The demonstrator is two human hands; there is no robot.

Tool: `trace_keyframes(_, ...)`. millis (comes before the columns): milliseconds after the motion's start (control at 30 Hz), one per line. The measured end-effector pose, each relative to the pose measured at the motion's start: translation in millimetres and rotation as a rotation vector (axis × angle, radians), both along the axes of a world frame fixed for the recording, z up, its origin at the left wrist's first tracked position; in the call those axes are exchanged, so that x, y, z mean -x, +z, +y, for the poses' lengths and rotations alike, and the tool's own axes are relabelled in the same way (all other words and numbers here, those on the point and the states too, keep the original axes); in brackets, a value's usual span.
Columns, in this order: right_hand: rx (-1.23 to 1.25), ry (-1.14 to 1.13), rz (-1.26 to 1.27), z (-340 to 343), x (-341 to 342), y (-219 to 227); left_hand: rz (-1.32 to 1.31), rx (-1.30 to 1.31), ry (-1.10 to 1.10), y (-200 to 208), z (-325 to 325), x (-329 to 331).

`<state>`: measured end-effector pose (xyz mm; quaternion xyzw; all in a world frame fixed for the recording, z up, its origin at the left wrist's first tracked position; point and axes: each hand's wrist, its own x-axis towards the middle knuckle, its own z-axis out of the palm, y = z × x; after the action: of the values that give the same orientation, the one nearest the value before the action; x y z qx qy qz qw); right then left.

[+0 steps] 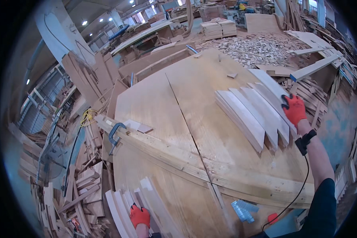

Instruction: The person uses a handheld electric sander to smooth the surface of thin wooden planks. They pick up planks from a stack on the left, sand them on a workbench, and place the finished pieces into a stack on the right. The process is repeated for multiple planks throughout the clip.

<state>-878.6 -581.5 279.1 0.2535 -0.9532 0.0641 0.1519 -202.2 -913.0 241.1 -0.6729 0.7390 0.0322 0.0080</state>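
Right hand and, apparently, left hand touch long, flat, pale wooden boards.

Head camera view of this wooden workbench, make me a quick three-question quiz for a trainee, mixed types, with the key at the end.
1. Multiple choice: what colour is the clamp near the left end of the long wooden rail? (a) red (b) blue (c) yellow
2. True or false: the left hand, at the near boards, is gloveless.
3. Fill in the blank: the right hand, at the far boards, has a thin black ____ running from the device on its wrist.

Key: 1: b. 2: false, it wears a red glove with black fingertips. 3: cable.
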Motion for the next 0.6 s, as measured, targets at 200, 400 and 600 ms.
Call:
trace_keyframes(200,0.192,0.06,-0.36,75,85,-89,0.038,-0.082,0.05,18,-12,9)
trace_keyframes(400,0.226,-0.018,-0.202,58,73,-80,-0.016,-0.149,-0.04,84,-1,58)
trace_keyframes(600,0.238,-0.004,-0.164,55,99,-126,-0.001,-0.239,-0.131,104,33,107)
